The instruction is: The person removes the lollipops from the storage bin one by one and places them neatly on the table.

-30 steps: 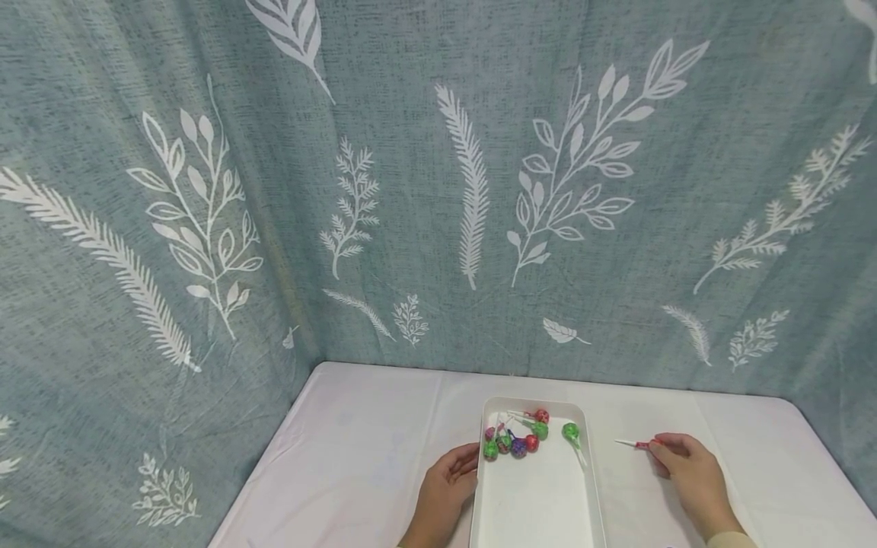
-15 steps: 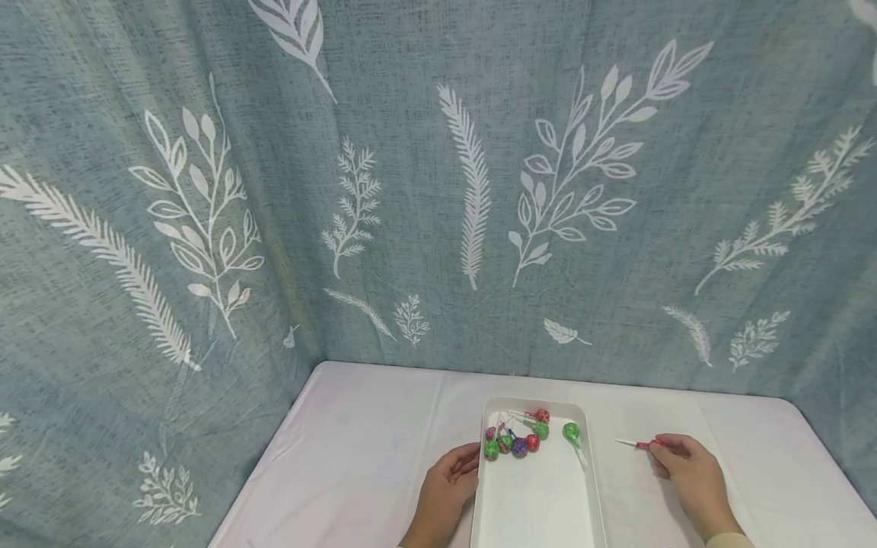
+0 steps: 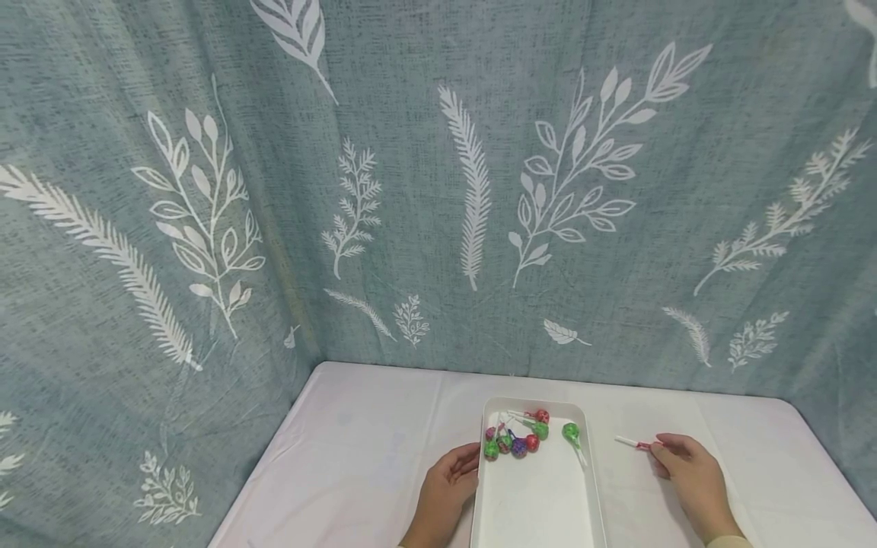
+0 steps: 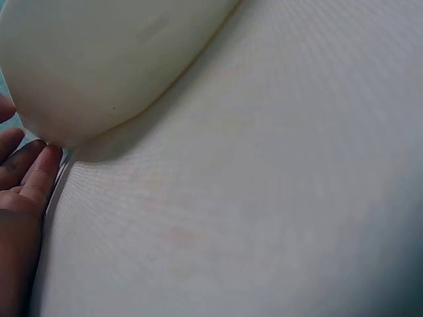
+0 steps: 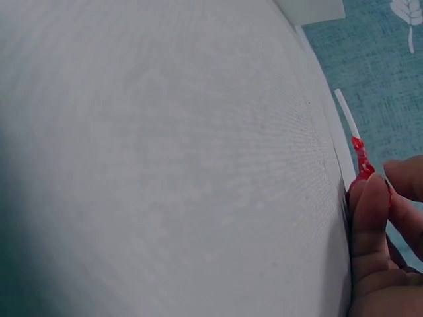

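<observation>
My right hand point(image 3: 695, 479) pinches a red-wrapped lollipop point(image 3: 642, 445) by its candy end, to the right of the tray. Its white stick points left. In the right wrist view, thumb and fingers cover most of the candy of this lollipop point(image 5: 361, 162). My left hand point(image 3: 445, 487) rests on the table with relaxed fingers touching the left wall of the white tray point(image 3: 537, 510). The left wrist view has these fingertips point(image 4: 51, 155) against the tray's outer side point(image 4: 112, 66). Several lollipops point(image 3: 518, 447) lie bunched in the tray's far left, and a green lollipop point(image 3: 572, 432) lies apart at its right wall.
A white cloth covers the table point(image 3: 370, 426). Behind it and to the left hangs a blue-green curtain point(image 3: 411, 228) with white leaf patterns. The near end of the tray runs out of the head view.
The stick of the lollipop in my right hand has tilted slightly. The left hand, the tray and the lollipops in it stay in place.
</observation>
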The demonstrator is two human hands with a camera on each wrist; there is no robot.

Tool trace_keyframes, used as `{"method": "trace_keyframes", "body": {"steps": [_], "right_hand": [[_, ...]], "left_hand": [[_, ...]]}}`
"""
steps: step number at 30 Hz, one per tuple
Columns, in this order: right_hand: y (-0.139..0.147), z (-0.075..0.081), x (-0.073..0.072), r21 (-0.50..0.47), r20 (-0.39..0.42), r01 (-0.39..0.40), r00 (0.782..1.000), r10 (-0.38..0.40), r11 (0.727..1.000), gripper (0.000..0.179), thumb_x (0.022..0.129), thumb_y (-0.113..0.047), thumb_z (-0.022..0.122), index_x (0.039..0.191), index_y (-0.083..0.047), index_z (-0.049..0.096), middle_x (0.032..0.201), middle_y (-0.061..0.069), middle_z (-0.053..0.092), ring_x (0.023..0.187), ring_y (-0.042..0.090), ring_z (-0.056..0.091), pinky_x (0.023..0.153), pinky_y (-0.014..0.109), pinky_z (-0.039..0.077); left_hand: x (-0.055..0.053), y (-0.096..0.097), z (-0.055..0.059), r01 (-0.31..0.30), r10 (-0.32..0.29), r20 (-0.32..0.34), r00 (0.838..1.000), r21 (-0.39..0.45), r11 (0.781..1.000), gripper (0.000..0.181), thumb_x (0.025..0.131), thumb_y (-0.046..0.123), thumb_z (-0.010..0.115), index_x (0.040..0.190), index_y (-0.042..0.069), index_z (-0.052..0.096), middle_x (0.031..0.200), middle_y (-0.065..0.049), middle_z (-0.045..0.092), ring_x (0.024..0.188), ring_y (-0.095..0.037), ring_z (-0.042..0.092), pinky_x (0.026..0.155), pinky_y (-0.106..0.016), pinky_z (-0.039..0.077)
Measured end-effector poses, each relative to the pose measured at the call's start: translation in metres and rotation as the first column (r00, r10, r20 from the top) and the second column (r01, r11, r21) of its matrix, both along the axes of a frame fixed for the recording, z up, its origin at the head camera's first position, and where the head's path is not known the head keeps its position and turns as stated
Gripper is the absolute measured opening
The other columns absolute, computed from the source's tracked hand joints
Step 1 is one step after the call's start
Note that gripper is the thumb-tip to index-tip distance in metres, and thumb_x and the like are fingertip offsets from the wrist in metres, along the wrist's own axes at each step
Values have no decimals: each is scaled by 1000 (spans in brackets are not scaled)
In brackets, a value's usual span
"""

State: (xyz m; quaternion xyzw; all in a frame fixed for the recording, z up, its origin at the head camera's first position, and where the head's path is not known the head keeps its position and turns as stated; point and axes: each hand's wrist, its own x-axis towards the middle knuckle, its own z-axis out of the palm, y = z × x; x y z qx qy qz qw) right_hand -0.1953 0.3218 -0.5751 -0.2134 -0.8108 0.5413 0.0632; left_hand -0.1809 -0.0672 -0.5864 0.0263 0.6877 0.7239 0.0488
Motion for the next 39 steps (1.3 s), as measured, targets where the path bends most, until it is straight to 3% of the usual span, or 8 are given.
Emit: {"method": "trace_keyframes", "body": {"steps": [6,16,26,33,39], "right_hand": [[2,3,3,-17,4,-25,1000,25,1000,42,108,-16,66,142,8,59,125,22,71,87,2,68,75,20,60],[5,7,9,-49,4,-29,1000,29,998,45,108,-17,67,143,9,58,112,11,77,85,7,70,73,22,60],[6,16,9,-36,67,24,998,-22,999,45,110,-21,62,146,6,56,141,30,56,90,14,68,71,24,60],[4,23,10,-33,50,26,998,-24,999,46,110,-24,61,147,4,57,143,29,56,91,12,67,70,25,59],[-1,31,10,-28,17,6,1000,-6,1000,45,110,-24,63,146,4,57,131,23,66,89,10,69,71,27,60]], "left_hand": [[-2,0,-2,7,-7,-15,1000,6,1000,49,95,0,64,144,-6,62,139,-18,69,130,-33,66,102,-28,56],[-1,0,-2,-3,3,-8,1000,-20,1000,49,95,1,66,143,-5,64,138,-18,70,129,-33,67,101,-28,57],[-1,-3,-6,4,-4,-6,1000,-23,1000,48,97,3,66,144,-4,63,139,-17,69,130,-33,67,101,-29,57],[-2,-2,-6,2,-2,-5,1000,1,1000,48,96,1,66,144,-5,63,139,-19,69,130,-34,66,101,-29,57],[-2,-2,-4,-1,0,-11,1000,-6,1000,49,95,1,66,143,-5,63,139,-19,69,130,-34,66,101,-29,57]]}}
